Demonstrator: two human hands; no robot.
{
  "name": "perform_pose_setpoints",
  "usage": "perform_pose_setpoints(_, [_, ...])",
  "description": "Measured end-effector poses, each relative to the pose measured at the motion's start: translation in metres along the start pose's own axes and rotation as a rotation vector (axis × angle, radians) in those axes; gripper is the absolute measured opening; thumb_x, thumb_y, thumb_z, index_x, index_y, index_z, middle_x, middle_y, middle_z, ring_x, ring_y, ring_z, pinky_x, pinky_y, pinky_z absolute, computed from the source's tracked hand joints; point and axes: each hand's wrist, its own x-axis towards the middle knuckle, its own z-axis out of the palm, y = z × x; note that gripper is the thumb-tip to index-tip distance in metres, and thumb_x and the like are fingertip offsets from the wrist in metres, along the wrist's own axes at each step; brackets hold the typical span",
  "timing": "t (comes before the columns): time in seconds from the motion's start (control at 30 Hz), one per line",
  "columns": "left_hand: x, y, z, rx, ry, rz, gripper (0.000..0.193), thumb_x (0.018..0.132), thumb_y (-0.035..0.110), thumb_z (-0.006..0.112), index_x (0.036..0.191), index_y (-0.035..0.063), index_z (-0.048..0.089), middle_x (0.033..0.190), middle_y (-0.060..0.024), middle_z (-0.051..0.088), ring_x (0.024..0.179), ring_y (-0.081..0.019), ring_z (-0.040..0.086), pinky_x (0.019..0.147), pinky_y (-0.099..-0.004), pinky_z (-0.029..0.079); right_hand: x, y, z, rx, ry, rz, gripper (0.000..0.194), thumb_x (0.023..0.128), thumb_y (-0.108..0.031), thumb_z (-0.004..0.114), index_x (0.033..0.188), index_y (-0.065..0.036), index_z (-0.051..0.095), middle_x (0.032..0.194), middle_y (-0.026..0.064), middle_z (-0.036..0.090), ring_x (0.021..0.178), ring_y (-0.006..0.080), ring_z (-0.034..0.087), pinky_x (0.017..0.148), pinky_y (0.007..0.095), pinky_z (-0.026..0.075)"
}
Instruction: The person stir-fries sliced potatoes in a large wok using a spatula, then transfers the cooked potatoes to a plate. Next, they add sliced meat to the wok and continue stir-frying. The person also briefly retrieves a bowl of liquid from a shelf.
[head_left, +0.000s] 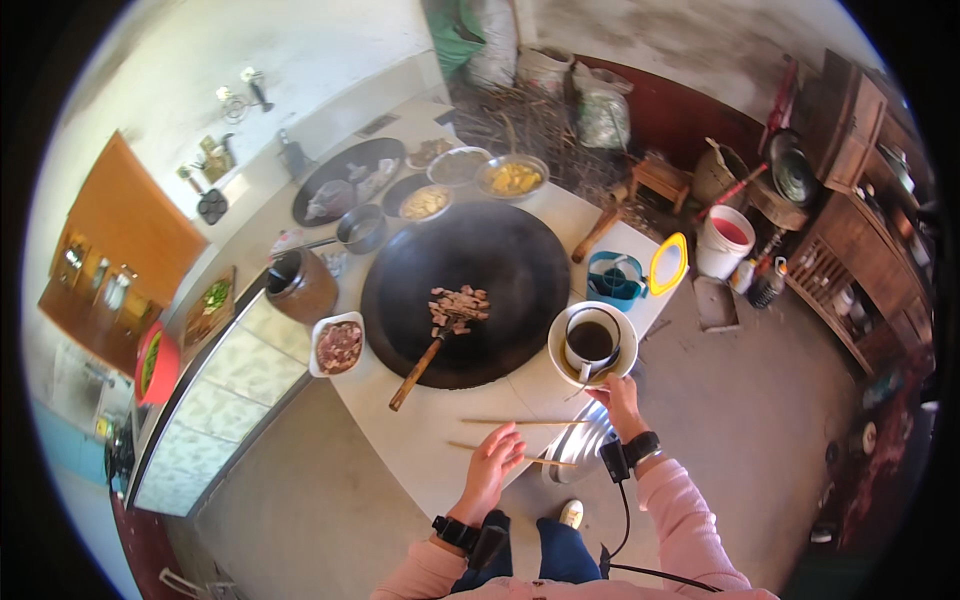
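Note:
My right hand (622, 405) is at the near rim of a white bowl (559, 330), its fingers closed on the edge. Inside the bowl stands a white enamel mug (586, 370) with dark liquid, and a thin spoon handle leans by it. My left hand (495, 459) hovers over the counter's near end, holding nothing, fingers slightly apart. Close to it lie two wooden chopsticks (517, 422), roughly parallel. In the large black wok (517, 255) sits a heap of browned meat pieces (459, 306). A wooden-handled spatula (417, 375) rests with its head in the meat.
Raw meat fills a white dish (338, 346) left of the wok, near a brown jar (302, 286). Behind the wok are bowls of yellow pieces (513, 178) and pale slices (425, 202). A teal caddy (615, 279) occupies the right edge. Below it, a metal lid (574, 448) juts out.

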Motion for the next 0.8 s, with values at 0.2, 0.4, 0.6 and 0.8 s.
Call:
perform_pose_setpoints(0.2, [-0.051, -0.007, 0.004, -0.019, 0.087, 0.090, 0.039, 0.097, 0.017, 0.053, 0.134, 0.0050, 0.049, 0.120, -0.0072, 0.055, 0.108, -0.0181, 0.057, 0.094, -0.0330, 0.047, -0.039, -0.031, -0.003, -0.019, -0.084, -0.008, 0.021, 0.085, -0.004, 0.046, 0.099, 0.007, 0.058, 0.094, 0.0167, 0.064, 0.083, 0.0276, 0.067, 0.073, 0.0370, 0.060])
perform_pose_setpoints(0.4, [-0.096, -0.017, 0.010, 0.002, -0.031, 0.132, 0.042, 0.098, 0.018, 0.051, 0.136, 0.0031, 0.045, 0.123, -0.0087, 0.054, 0.112, -0.0196, 0.055, 0.096, -0.0350, 0.046, -0.144, -0.075, -0.020, -0.012, -0.147, 0.047, 0.027, 0.084, -0.004, 0.046, 0.108, 0.006, 0.052, 0.097, 0.0152, 0.063, 0.084, 0.0276, 0.067, 0.075, 0.0352, 0.059])
perform_pose_setpoints(0.6, [-0.132, -0.050, 0.035, 0.021, -0.303, 0.073, 0.047, 0.099, 0.021, 0.051, 0.142, 0.0065, 0.039, 0.130, -0.0092, 0.050, 0.113, -0.0193, 0.055, 0.098, -0.0351, 0.046, -0.277, -0.104, -0.072, -0.106, -0.184, 0.102, 0.029, 0.084, -0.004, 0.045, 0.107, 0.013, 0.053, 0.103, 0.0188, 0.064, 0.086, 0.0295, 0.067, 0.078, 0.0365, 0.058])
perform_pose_setpoints(0.8, [-0.169, -0.094, 0.096, 0.106, -0.525, -0.147, 0.050, 0.101, 0.029, 0.048, 0.145, 0.0114, 0.034, 0.134, -0.0062, 0.049, 0.116, -0.0197, 0.055, 0.097, -0.0370, 0.048, -0.387, -0.106, -0.165, -0.084, -0.068, 0.095, 0.026, 0.084, -0.003, 0.044, 0.102, 0.013, 0.055, 0.098, 0.0185, 0.065, 0.082, 0.0308, 0.069, 0.073, 0.0357, 0.058])
